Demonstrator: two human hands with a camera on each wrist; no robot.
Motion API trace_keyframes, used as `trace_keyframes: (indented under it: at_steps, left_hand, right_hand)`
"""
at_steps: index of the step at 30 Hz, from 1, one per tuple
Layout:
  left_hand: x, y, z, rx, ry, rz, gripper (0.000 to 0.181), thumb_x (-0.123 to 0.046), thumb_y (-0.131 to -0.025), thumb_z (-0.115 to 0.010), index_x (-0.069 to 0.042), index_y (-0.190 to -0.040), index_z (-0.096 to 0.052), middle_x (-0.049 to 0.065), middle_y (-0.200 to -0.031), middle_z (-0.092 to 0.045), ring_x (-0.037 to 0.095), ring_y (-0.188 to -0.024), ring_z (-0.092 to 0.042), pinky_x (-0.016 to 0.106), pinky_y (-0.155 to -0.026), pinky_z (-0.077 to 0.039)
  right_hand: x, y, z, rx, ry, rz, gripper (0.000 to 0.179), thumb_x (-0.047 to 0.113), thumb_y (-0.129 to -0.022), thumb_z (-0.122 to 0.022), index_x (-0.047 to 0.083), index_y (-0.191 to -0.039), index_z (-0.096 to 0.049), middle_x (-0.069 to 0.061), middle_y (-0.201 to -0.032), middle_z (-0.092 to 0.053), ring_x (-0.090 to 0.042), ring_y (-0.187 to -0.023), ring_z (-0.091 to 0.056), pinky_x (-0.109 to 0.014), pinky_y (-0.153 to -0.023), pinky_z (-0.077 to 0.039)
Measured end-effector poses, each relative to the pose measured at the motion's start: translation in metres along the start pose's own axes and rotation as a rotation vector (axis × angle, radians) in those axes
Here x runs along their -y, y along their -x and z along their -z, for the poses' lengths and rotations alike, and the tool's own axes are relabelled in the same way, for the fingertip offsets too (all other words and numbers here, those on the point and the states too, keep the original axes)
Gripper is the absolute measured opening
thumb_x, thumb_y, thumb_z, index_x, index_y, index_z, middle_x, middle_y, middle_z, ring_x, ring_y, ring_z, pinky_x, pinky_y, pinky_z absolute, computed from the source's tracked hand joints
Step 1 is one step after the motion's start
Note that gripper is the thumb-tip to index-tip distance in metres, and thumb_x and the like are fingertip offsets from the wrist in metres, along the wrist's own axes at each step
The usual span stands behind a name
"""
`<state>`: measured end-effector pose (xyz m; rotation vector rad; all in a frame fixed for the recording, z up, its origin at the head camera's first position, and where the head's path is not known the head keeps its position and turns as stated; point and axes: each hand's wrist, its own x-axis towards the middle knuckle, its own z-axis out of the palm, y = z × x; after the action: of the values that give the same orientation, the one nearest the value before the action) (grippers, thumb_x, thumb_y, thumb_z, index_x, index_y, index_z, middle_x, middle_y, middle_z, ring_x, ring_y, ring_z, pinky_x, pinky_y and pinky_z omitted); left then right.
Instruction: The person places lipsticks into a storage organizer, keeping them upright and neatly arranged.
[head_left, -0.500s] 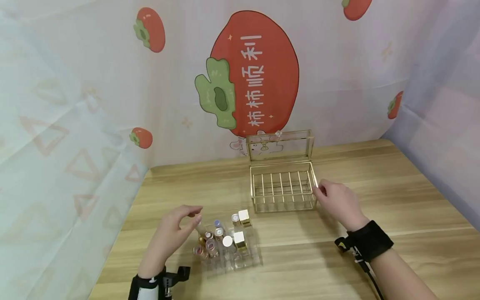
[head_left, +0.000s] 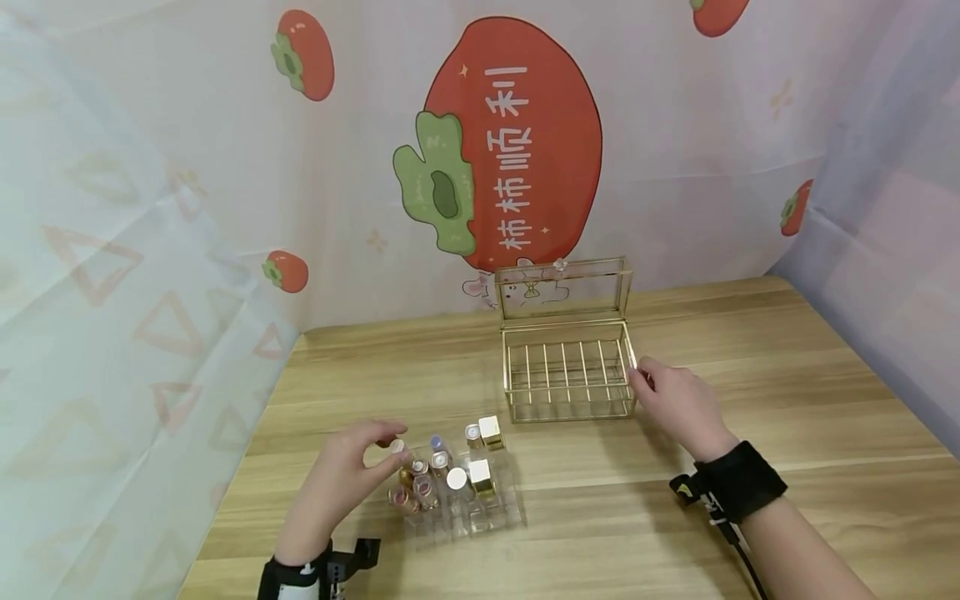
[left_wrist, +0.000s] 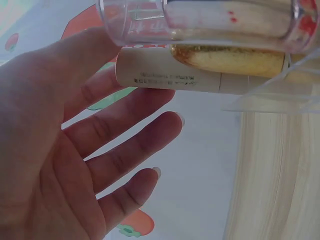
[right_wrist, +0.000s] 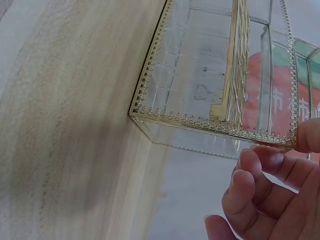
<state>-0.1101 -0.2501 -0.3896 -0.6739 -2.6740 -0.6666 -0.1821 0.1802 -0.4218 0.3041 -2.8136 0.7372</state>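
A clear lipstick stand (head_left: 491, 525) holds several lipsticks, some with gold square caps (head_left: 480, 477). At its back left corner, my left hand (head_left: 341, 462) has thumb and index finger around the top of a white lipstick (head_left: 397, 447). In the left wrist view this white lipstick (left_wrist: 170, 75) shows small print, partly hidden behind a clear-capped one (left_wrist: 220, 22); the other fingers spread loosely below. My right hand (head_left: 678, 408) pinches the right edge of a gold-framed glass box (head_left: 570, 412). The right wrist view shows thumb and fingertips at the box's corner (right_wrist: 280, 145).
Inside the glass box, gold bars (head_left: 566, 371) divide it into slots, and its lid (head_left: 562, 292) stands raised at the back. Both sit on a wood-grain table (head_left: 600, 517). A printed cloth (head_left: 360, 167) hangs behind and at the sides.
My left hand has lowered slightly, and its thumb and index finger have come around the white lipstick's top. My right hand stays on the box edge. The head view has shifted a little.
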Motion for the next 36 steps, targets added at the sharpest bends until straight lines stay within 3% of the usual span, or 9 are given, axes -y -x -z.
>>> trace_keyframes:
  at_steps: [12, 27, 36]
  left_hand:
    - [-0.0049, 0.0, 0.0001, -0.022, -0.082, 0.001, 0.03, -0.02, -0.069, -0.083, -0.008, -0.094, -0.073, 0.003, -0.088, -0.073, 0.012, -0.079, -0.063, 0.039, -0.069, -0.058]
    - [-0.0057, -0.0008, -0.0012, -0.047, -0.123, 0.026, 0.023, -0.019, -0.071, -0.083, -0.008, -0.088, -0.074, 0.003, -0.083, -0.073, 0.014, -0.078, -0.064, 0.038, -0.067, -0.059]
    - [-0.0074, -0.0081, 0.0069, -0.123, -0.148, -0.068, 0.02, -0.011, -0.072, -0.08, -0.003, -0.089, -0.073, 0.006, -0.081, -0.072, 0.014, -0.073, -0.062, 0.036, -0.061, -0.058]
  right_hand:
    - [0.0022, 0.001, -0.0009, -0.006, 0.005, 0.007, 0.032, 0.022, -0.1, -0.041, 0.012, -0.07, -0.044, -0.001, -0.052, -0.038, -0.018, -0.046, -0.04, -0.027, -0.04, -0.027]
    - [-0.0026, -0.0009, -0.0023, -0.005, -0.028, -0.01, 0.03, 0.026, -0.098, -0.046, 0.014, -0.071, -0.053, -0.002, -0.053, -0.048, -0.017, -0.048, -0.045, -0.027, -0.041, -0.031]
    - [0.0019, -0.0015, 0.0017, -0.107, -0.003, -0.005, 0.034, 0.024, -0.092, -0.054, 0.014, -0.06, -0.047, 0.002, -0.048, -0.04, -0.013, -0.041, -0.035, -0.024, -0.036, -0.022]
